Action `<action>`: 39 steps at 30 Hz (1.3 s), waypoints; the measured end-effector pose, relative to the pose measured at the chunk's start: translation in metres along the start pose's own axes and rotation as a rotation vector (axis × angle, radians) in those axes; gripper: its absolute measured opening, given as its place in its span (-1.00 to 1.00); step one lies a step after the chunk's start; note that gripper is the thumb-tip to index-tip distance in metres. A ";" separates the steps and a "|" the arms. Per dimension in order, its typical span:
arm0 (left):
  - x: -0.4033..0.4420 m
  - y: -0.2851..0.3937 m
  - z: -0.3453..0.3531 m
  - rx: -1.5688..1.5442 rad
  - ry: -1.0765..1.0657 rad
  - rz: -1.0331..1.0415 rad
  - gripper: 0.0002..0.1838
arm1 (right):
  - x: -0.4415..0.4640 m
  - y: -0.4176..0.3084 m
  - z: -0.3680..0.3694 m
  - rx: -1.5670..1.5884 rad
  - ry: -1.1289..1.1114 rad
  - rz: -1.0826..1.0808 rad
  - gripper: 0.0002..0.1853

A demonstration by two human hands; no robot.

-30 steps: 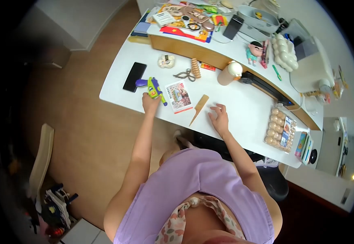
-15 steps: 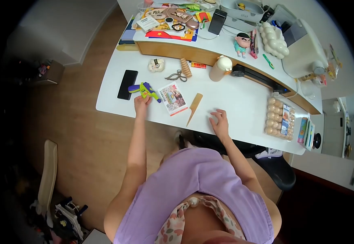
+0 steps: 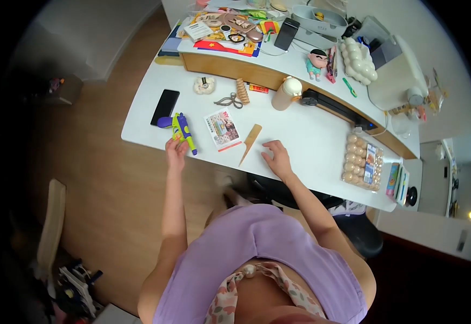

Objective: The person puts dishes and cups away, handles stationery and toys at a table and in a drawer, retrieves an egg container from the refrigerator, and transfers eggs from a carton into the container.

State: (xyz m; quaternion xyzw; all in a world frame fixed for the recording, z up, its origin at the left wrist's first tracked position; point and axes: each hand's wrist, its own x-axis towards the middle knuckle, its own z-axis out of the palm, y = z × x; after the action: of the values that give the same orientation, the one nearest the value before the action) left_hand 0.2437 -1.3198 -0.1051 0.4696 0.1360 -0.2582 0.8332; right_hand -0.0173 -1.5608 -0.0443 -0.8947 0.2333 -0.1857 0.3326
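At the table's front left, my left hand (image 3: 176, 155) has its fingertips closed on the lower side of a green and purple toy gun (image 3: 181, 129). The gun's purple end reaches over the lower part of a black phone (image 3: 165, 107). My right hand (image 3: 278, 159) rests near the front edge, fingers apart and slightly bent, holding nothing. To its left lies a wooden comb (image 3: 252, 137) with a pointed handle, its tail toward me. Between the comb and the gun is a printed card (image 3: 223, 129).
Behind the card are scissors (image 3: 228, 101), a coiled tan item (image 3: 242, 92), a white scrunchie-like item (image 3: 204, 85) and a bottle (image 3: 286, 94). An egg carton (image 3: 363, 163) sits at the right. A raised shelf (image 3: 230, 65) with clutter runs along the back.
The toy gun has turned so that its barrel points more toward me, and it is nearer the front edge with my left hand. My right hand stays by the edge. The view has shifted.
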 end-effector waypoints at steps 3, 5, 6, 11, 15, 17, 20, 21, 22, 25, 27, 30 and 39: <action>-0.037 -0.018 -0.056 -0.123 -0.086 0.118 -0.82 | -0.002 0.005 0.002 0.044 -0.111 -0.029 -0.77; -0.108 -0.006 -0.052 -0.130 0.059 0.003 -0.80 | -0.006 0.003 0.010 0.082 -0.200 -0.080 -0.78; -0.129 -0.013 -0.069 -0.110 0.102 0.015 -0.79 | -0.003 -0.002 0.016 0.094 -0.243 -0.117 -0.77; -0.226 -0.011 -0.137 0.093 0.150 0.047 -0.73 | 0.006 -0.069 0.075 0.354 -0.509 -0.227 -0.70; -0.257 0.031 -0.156 0.360 0.239 0.023 -0.66 | 0.023 -0.143 0.134 0.293 -0.665 -0.283 -0.59; -0.256 0.053 -0.179 0.391 0.243 0.046 -0.65 | 0.045 -0.169 0.174 0.254 -0.578 -0.322 -0.52; -0.246 0.096 -0.218 0.377 0.273 0.119 -0.65 | 0.123 -0.173 0.224 -0.228 0.003 -0.414 -0.43; -0.243 0.116 -0.235 0.383 0.313 0.134 -0.65 | 0.163 -0.165 0.222 -0.306 0.157 -0.455 -0.38; -0.240 0.133 -0.252 0.383 0.355 0.148 -0.64 | 0.193 -0.154 0.217 -0.394 0.274 -0.398 -0.41; -0.237 0.195 -0.302 0.409 0.447 0.218 -0.63 | 0.258 -0.103 0.220 -0.705 0.214 -0.013 -0.54; -0.226 0.236 -0.340 0.453 0.478 0.229 -0.63 | 0.281 -0.071 0.223 -0.815 0.086 0.065 -0.44; -0.188 0.298 -0.394 0.569 0.499 0.187 -0.64 | 0.287 -0.118 0.225 -0.828 -0.008 0.303 -0.46; 0.063 0.439 -0.421 0.400 0.330 0.297 -0.63 | 0.371 -0.268 0.338 -0.457 0.483 -0.359 -0.63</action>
State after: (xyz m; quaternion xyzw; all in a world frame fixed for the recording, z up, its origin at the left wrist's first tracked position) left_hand 0.5479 -0.7929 -0.0414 0.6749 0.1457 -0.0755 0.7194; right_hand 0.5313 -1.4099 -0.0361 -0.9029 0.1797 -0.3898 0.0220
